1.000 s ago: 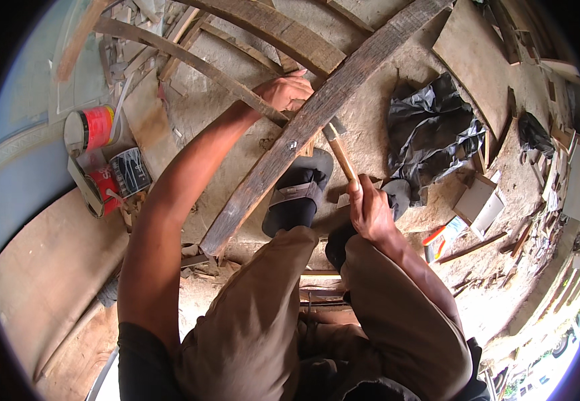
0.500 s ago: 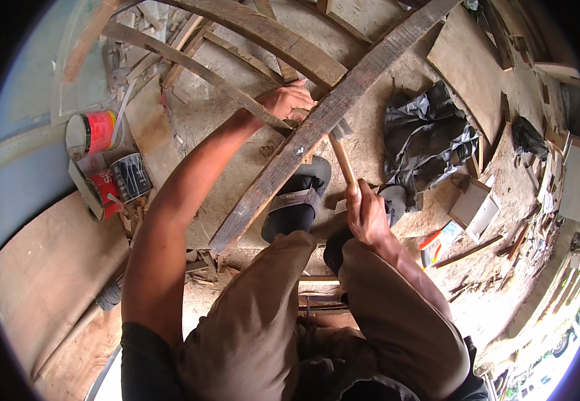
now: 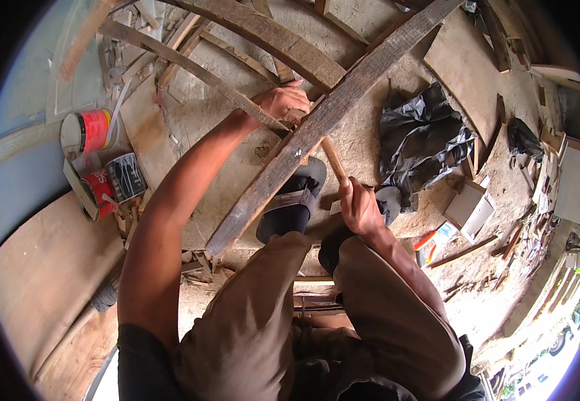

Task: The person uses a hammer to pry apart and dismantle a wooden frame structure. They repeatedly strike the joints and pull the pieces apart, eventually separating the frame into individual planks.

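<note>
A long dark wooden beam slants across the middle, part of a wooden frame with a curved rail and a thinner slat meeting it. My left hand is closed beside the joint of slat and beam. Its fingers curl round something brownish at the beam's far side, which I cannot make out. In my right hand is a hammer, gripped by its wooden handle on the near side of the beam. The hammer's head is hidden behind the beam.
Crumpled black plastic lies to the right, near an open white box and an orange-handled tool. Red and black cans stand at left. Wood scraps litter the floor, and my sandalled foot is under the beam.
My right hand has moved slightly up and left with the hammer, whose head has gone from view behind the beam. My left hand keeps its place at the joint.
</note>
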`<act>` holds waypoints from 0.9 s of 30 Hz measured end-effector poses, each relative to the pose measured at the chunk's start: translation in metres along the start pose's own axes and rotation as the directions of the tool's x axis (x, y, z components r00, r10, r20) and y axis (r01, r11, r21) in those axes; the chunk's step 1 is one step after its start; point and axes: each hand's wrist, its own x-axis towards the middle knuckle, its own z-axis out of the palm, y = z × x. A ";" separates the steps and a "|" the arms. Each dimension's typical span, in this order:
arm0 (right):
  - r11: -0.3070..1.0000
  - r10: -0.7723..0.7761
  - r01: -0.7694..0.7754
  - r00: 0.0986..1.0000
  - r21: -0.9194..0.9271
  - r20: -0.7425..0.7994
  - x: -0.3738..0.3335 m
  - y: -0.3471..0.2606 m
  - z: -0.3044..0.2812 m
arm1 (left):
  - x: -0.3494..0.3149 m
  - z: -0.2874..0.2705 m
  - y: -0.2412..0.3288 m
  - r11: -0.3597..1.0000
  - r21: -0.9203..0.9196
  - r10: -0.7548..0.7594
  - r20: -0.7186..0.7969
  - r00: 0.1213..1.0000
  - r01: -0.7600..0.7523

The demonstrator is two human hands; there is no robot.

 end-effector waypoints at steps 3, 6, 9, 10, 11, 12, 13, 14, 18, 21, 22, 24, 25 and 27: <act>0.984 0.174 -0.175 0.984 0.027 0.043 -0.004 -0.018 -0.015 | 0.002 -0.001 -0.002 0.998 -0.046 -0.050 -0.013 0.999 0.050; 0.990 0.105 -0.105 0.994 0.090 0.010 -0.015 -0.013 -0.006 | 0.002 -0.001 -0.002 0.999 -0.030 -0.031 -0.005 1.000 0.030; 0.993 0.117 -0.117 0.993 -0.027 0.013 -0.004 -0.009 0.006 | 0.004 -0.008 -0.003 0.999 0.024 0.043 0.023 0.999 -0.043; 0.989 0.144 -0.142 0.989 -0.042 0.025 -0.002 -0.010 0.004 | 0.005 -0.007 -0.004 0.999 0.031 0.043 0.023 0.999 -0.044; 0.984 0.170 -0.168 0.985 -0.058 0.036 -0.002 -0.011 0.000 | 0.007 -0.008 -0.005 0.997 0.056 0.049 0.021 0.999 -0.050; 0.988 0.154 -0.153 0.987 -0.030 0.043 -0.003 -0.018 -0.007 | 0.008 -0.008 -0.005 0.995 0.080 0.053 0.016 0.998 -0.055; 0.990 0.138 -0.138 0.989 -0.001 0.050 -0.004 -0.022 -0.011 | 0.007 -0.006 -0.005 0.993 0.101 0.055 0.013 0.998 -0.056; 0.992 0.079 -0.081 0.997 0.093 0.017 -0.009 -0.022 -0.010 | 0.004 -0.005 -0.005 0.996 0.084 0.039 -0.009 0.999 -0.038; 0.946 -0.217 0.180 0.970 -0.271 -0.112 0.001 -0.007 0.005 | 0.006 -0.003 -0.002 0.997 0.060 0.051 0.029 0.998 -0.052; 0.985 0.168 -0.166 0.985 -0.055 0.030 0.000 -0.018 -0.012 | 0.005 -0.007 -0.001 0.978 0.200 0.051 0.022 0.998 -0.054; 0.988 0.157 -0.156 0.987 -0.016 0.039 -0.003 -0.023 -0.015 | 0.005 -0.006 -0.004 0.990 0.139 0.015 -0.017 1.000 -0.013; 0.994 0.105 -0.105 0.994 0.014 0.043 -0.010 -0.020 -0.012 | 0.006 -0.006 -0.006 0.996 0.090 0.028 -0.028 0.999 -0.025; 0.996 0.079 -0.080 0.996 0.027 0.040 -0.012 -0.017 -0.009 | 0.006 -0.003 -0.007 0.998 0.060 0.031 -0.035 0.999 -0.029; 0.985 0.168 -0.170 0.981 0.007 0.100 -0.008 -0.004 0.003 | 0.008 -0.009 -0.005 0.984 0.166 0.062 0.027 0.998 -0.066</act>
